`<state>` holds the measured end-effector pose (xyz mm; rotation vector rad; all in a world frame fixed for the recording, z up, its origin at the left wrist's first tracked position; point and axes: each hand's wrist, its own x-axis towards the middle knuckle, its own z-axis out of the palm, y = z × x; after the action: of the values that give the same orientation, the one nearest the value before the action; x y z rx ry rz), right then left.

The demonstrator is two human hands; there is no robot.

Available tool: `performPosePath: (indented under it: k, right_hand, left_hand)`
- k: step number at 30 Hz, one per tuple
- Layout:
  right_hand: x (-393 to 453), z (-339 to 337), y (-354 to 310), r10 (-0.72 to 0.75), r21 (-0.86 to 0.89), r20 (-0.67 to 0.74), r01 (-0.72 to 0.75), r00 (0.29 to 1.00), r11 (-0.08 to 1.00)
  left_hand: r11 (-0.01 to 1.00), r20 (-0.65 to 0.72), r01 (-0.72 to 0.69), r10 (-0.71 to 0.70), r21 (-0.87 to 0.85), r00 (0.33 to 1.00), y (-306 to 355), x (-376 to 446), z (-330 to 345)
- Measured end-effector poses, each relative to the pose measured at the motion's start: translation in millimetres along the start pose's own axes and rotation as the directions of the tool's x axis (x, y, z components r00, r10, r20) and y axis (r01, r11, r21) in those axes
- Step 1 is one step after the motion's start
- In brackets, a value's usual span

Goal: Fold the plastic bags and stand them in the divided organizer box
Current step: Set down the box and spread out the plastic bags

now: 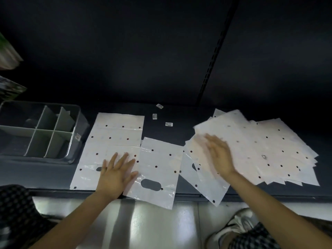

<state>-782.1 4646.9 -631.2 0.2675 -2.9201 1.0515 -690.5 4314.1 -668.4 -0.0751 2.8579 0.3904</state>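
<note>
White polka-dotted plastic covers most of the dark shelf. The large bag (111, 141) lies flat to the right of the organizer box (38, 130), its long axis running from the near shelf edge toward the back wall, its handle cut-out at the near end. The left hand (116, 174) rests palm-down on its near right corner, fingers straight and spread, pointing away from the person.

Overlapping that bag's right edge is a smaller bag (158, 169), also lengthwise near-to-far but tilted slightly, its oval handle hole at the near end and its near edge hanging just past the shelf lip.

Further right lies a fanned stack of bags (260, 150), tilted so their long sides run diagonally. The right hand (217, 153) is over the stack's left part, blurred, fingers extended and pointing up-left; whether it touches the top sheet cannot be told.

The grey organizer box sits at the far left, its dividers forming six compartments, none holding a bag. Three small labels (168, 124) lie on the shelf behind the bags. Below the shelf are a glossy floor and a white shoe (233, 225).
</note>
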Motion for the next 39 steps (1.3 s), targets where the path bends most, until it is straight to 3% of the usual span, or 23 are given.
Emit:
performPosePath:
  k: [1,2,3,4,5,6,7,9,11,13,16,24,27,29,31,33,35,37,39]
  right_hand:
    - [-3,11,-19,-0.068,-0.018,0.063,0.07,0.996,0.997]
    - [-9,23,-36,-0.143,-0.03,0.123,0.148,0.982,0.989]
    - [-16,34,-50,-0.221,-0.027,0.176,0.229,0.959,0.973]
    - [-24,45,-63,-0.293,-0.02,0.227,0.305,0.929,0.952]
    - [-31,55,-73,-0.355,-0.025,0.281,0.377,0.892,0.926]
    - [-38,64,-81,-0.402,-0.04,0.339,0.439,0.851,0.897]
    - [-44,72,-86,-0.432,-0.061,0.388,0.49,0.814,0.87]
    - [-54,87,-89,-0.46,-0.122,0.41,0.547,0.788,0.828]
    - [-62,98,-83,-0.386,-0.201,0.397,0.489,0.833,0.849]
    - [-66,106,-70,-0.233,-0.262,0.422,0.364,0.876,0.894]
    - [-67,112,-54,-0.13,-0.37,0.526,0.364,0.84,0.855]
    - [-32,87,-25,-0.149,-0.431,0.604,0.479,0.783,0.765]
    - [-14,69,-19,-0.106,-0.447,0.651,0.492,0.752,0.747]
    - [-5,56,-16,-0.11,-0.413,0.656,0.477,0.747,0.776]
    - [-2,42,-12,-0.206,-0.307,0.556,0.43,0.805,0.849]
    - [0,29,-2,-0.26,-0.203,0.291,0.325,0.921,0.924]
    - [5,13,18,-0.117,-0.185,0.041,0.122,0.992,0.975]
    - [9,-6,47,0.14,-0.193,-0.091,-0.155,0.986,0.969]
    - [7,-28,80,0.373,-0.254,-0.134,-0.396,0.918,0.883]
  left_hand:
    - [0.974,-0.079,0.013,-0.031,-0.225,0.996,10,2,-4]
    - [0.854,-0.075,0.067,-0.123,-0.516,0.99,23,3,-11]
    - [0.611,0.041,0.167,-0.215,-0.774,0.976,37,5,-22]
    - [0.324,0.198,0.268,-0.233,-0.907,0.952,48,9,-30]
    - [0.103,0.308,0.331,-0.193,-0.938,0.932,54,14,-36]
    - [0.042,0.353,0.363,-0.156,-0.931,0.923,57,17,-40]
    - [0.068,0.361,0.374,-0.151,-0.925,0.92,57,19,-43]
    - [0.318,0.263,0.349,-0.283,-0.882,0.922,46,22,-43]
    - [0.54,0.099,0.317,-0.394,-0.78,0.914,25,26,-44]
    - [0.651,-0.022,0.306,-0.444,-0.695,0.896,0,25,-49]
    - [0.799,-0.145,0.311,-0.439,-0.515,0.887,-41,20,-53]
    - [0.908,-0.166,0.368,-0.401,-0.199,0.901,-77,2,-35]
    - [0.91,-0.163,0.413,-0.402,0.042,0.901,-76,0,-28]
    - [0.951,-0.176,0.299,-0.282,0.081,0.943,-70,1,-24]
    - [0.991,-0.091,0.083,-0.073,0.106,0.993,-56,5,-18]
    - [0.993,-0.019,-0.075,0.077,0.091,0.997,-38,8,-10]
    - [0.993,0.054,-0.1,0.097,0.061,0.994,-28,12,-1]
    - [0.997,0.102,-0.039,0.033,0.063,0.994,-30,14,7]
    - [0.995,0.112,0.01,-0.021,0.097,0.994,-40,15,9]
